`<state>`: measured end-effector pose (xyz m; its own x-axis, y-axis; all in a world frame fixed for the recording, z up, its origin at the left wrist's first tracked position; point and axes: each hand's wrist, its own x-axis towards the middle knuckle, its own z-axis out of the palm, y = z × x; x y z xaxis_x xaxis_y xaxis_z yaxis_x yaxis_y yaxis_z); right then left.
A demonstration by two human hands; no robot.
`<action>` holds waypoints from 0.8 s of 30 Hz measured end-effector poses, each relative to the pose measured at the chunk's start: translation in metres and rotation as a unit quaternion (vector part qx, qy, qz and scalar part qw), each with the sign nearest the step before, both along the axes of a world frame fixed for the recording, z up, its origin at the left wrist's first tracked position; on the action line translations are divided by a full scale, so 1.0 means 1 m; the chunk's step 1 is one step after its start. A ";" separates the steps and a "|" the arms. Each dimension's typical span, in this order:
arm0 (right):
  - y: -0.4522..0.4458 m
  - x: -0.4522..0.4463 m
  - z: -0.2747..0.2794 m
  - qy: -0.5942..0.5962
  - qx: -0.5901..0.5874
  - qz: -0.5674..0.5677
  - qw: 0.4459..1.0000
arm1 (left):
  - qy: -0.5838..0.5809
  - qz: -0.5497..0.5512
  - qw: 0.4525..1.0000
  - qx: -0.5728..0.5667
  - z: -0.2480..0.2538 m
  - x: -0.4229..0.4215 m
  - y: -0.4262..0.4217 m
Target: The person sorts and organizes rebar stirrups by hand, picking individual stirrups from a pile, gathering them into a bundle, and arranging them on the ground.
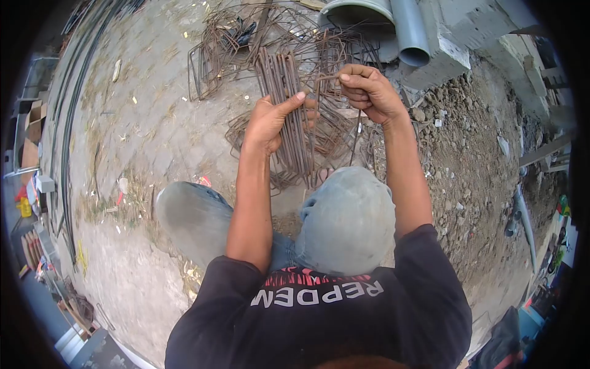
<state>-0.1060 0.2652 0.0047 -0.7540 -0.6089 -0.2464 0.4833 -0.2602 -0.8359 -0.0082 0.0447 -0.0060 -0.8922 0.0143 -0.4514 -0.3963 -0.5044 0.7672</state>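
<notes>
Clasped in the left hand (274, 123), the bundle (296, 146) slants just ahead of the knees (350, 221); the right hand (372, 93) pinches a bent rod (326, 78) beside it. Beyond, wire frames (208, 64) lie tangled on the ground (147, 117), a pipe (410, 31) off to their right.

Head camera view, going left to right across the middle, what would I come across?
Cardboard box, black cables, left hand, right hand, rubble. I've left out the metal rods, which overlap the hands.
</notes>
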 end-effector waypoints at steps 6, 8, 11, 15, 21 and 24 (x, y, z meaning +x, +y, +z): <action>-0.010 -0.033 -0.025 -0.018 -0.023 -0.008 1.000 | -0.012 -0.044 0.999 0.002 0.010 0.001 0.003; -0.015 -0.039 -0.038 -0.010 0.001 -0.041 0.999 | -0.006 -0.058 0.998 0.027 0.009 0.002 0.004; -0.033 -0.036 -0.047 0.068 0.086 -0.056 0.992 | 0.002 -0.061 0.997 0.046 0.003 0.003 0.006; -0.041 -0.026 -0.060 0.159 0.142 -0.100 0.972 | -0.001 -0.048 0.998 0.042 -0.006 0.001 0.004; -0.042 0.003 -0.067 0.200 0.233 -0.166 0.937 | -0.016 -0.004 0.999 0.028 -0.008 -0.005 0.002; -0.030 0.058 -0.051 0.189 0.238 -0.094 0.948 | -0.001 0.036 0.997 0.064 -0.018 -0.006 -0.006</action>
<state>-0.0479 0.2349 -0.0464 -0.9272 -0.3434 -0.1499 0.1076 0.1392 -0.9844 -0.0145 0.0387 -0.0238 -0.8925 0.0089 -0.4510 -0.3569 -0.6252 0.6941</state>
